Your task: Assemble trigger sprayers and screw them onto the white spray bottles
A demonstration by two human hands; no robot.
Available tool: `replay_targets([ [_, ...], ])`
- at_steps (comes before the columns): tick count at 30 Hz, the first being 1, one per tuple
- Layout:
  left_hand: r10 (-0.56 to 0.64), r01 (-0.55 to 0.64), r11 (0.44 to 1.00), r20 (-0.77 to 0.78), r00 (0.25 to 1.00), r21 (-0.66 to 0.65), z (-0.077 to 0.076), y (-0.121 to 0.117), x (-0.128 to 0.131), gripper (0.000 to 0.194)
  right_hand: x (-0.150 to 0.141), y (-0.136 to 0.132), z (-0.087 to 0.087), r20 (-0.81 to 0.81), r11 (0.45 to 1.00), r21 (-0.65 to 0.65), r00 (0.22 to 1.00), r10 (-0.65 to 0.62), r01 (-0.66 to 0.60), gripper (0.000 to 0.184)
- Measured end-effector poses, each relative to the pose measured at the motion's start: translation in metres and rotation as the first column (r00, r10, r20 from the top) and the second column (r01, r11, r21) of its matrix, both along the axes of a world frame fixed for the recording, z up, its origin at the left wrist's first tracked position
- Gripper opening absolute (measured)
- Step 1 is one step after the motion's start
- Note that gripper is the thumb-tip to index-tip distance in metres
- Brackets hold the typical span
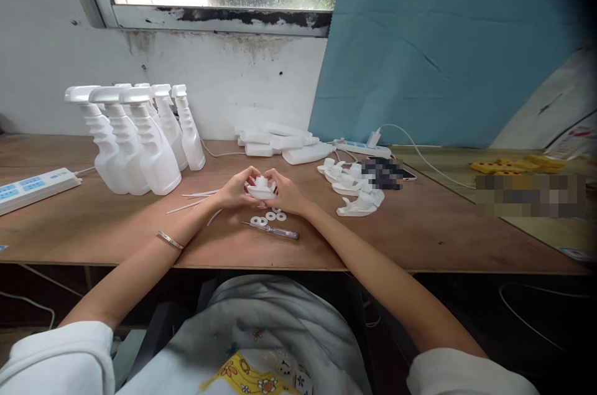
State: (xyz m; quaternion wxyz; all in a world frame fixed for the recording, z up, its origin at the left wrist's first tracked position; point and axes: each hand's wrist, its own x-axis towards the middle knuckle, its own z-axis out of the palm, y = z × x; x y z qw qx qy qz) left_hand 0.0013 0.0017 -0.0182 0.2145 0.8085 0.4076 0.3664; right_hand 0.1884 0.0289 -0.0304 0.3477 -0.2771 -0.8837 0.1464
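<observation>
Between my two hands, just above the wooden table, is a white spray bottle trigger head. My left hand grips it from the left with curled fingers, and my right hand closes on it from the right. Below them lie several small white ring washers and a screwdriver with a clear handle, its tip pointing left. Thin white tubes rest beside my left wrist, partly hidden by it. Further right, more white trigger heads lie in a loose pile.
Several assembled white spray bottles stand at the back left. White bottles lie on their sides by the wall. Power strips are at the left edge and at the back, with trailing cables. A phone lies behind the pile.
</observation>
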Motion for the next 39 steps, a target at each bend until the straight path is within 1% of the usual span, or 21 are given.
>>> replay_targets([
  [2, 0.005, -0.004, 1.000, -0.052, 0.999, 0.020, -0.0020, 0.0020, -0.0013, 0.063, -0.0009, -0.0003, 0.0002, -0.013, 1.000, -0.014, 1.000, 0.023, -0.023, 0.052],
  [5, 0.027, -0.023, 0.999, -0.094, 0.995, 0.040, -0.0042, 0.0040, -0.0024, 0.061, -0.0018, -0.0012, 0.0012, -0.012, 0.999, -0.031, 1.000, 0.024, -0.025, 0.049],
  [10, 0.045, -0.039, 0.998, -0.110, 0.993, 0.050, -0.0048, 0.0042, -0.0019, 0.059, -0.0016, -0.0027, 0.0027, -0.005, 0.998, -0.061, 0.999, 0.032, -0.032, 0.048],
  [16, 0.064, -0.061, 0.998, -0.104, 0.993, 0.029, -0.0056, 0.0044, -0.0011, 0.060, -0.0017, -0.0027, 0.0016, -0.001, 0.997, -0.068, 1.000, 0.023, -0.023, 0.048],
  [21, 0.079, -0.069, 0.995, -0.130, 0.988, 0.076, -0.0037, 0.0039, -0.0015, 0.060, -0.0014, -0.0008, 0.0002, 0.002, 0.998, -0.051, 1.000, 0.031, -0.031, 0.048],
  [24, 0.091, -0.075, 0.991, -0.141, 0.986, 0.114, -0.0011, 0.0034, -0.0018, 0.053, -0.0017, -0.0011, 0.0007, 0.001, 0.999, -0.036, 1.000, 0.029, -0.029, 0.043],
  [28, 0.107, -0.091, 0.987, -0.122, 0.987, 0.131, 0.0006, 0.0028, -0.0024, 0.043, -0.0023, -0.0027, 0.0016, -0.009, 1.000, -0.010, 1.000, 0.020, -0.020, 0.036],
  [31, 0.106, -0.087, 0.985, -0.124, 0.987, 0.146, 0.0004, 0.0027, -0.0026, 0.042, -0.0022, -0.0030, 0.0011, -0.008, 1.000, -0.011, 1.000, 0.004, -0.004, 0.037],
  [35, 0.077, -0.054, 0.982, -0.124, 0.989, 0.179, -0.0002, 0.0034, -0.0025, 0.041, -0.0020, -0.0035, 0.0012, 0.018, 1.000, -0.012, 1.000, -0.005, 0.005, 0.037],
  [39, 0.064, -0.040, 0.982, -0.127, 0.990, 0.182, -0.0004, 0.0034, -0.0022, 0.040, -0.0019, -0.0035, 0.0022, 0.037, 0.999, 0.008, 0.999, 0.035, -0.035, 0.034],
])
